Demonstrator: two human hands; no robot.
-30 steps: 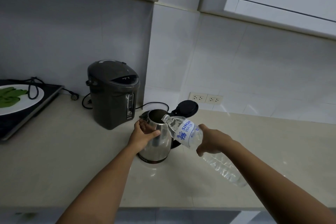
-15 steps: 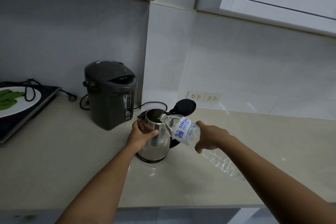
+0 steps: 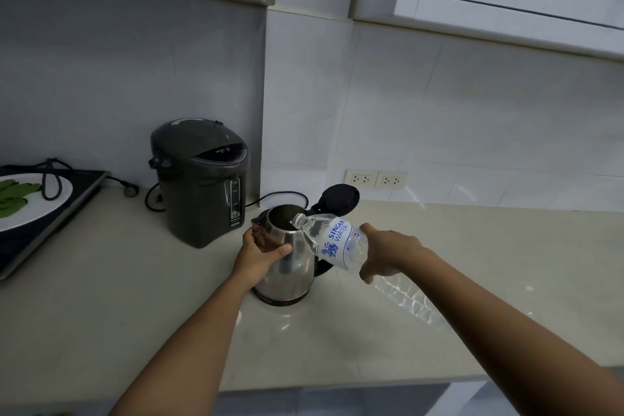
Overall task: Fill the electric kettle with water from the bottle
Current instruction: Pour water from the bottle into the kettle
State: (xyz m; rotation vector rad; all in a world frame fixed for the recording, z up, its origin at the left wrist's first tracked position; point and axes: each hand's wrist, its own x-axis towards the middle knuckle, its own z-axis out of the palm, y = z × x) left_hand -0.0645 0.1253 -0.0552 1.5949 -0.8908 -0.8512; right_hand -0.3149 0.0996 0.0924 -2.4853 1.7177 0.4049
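A steel electric kettle (image 3: 293, 275) stands on the pale counter with its black lid (image 3: 340, 197) flipped open behind it. My left hand (image 3: 259, 257) grips the kettle's left side. My right hand (image 3: 390, 253) holds a clear plastic water bottle (image 3: 332, 241) with a white and blue label, tilted sharply. The bottle's open mouth rests over the kettle's rim, and its lower end trails under my right forearm. Any water stream is too faint to make out.
A dark grey hot-water dispenser (image 3: 201, 181) stands just left of and behind the kettle, its cord on the counter. A black cooktop (image 3: 44, 230) at far left carries a white plate (image 3: 62, 194) of green leaves. Two wall sockets (image 3: 375, 179) sit behind. The counter edge (image 3: 337, 385) runs below my arms.
Both hands keep their holds. The bottle stays tipped at the kettle's opening, and the whole scene sits slightly lower in the view than before.
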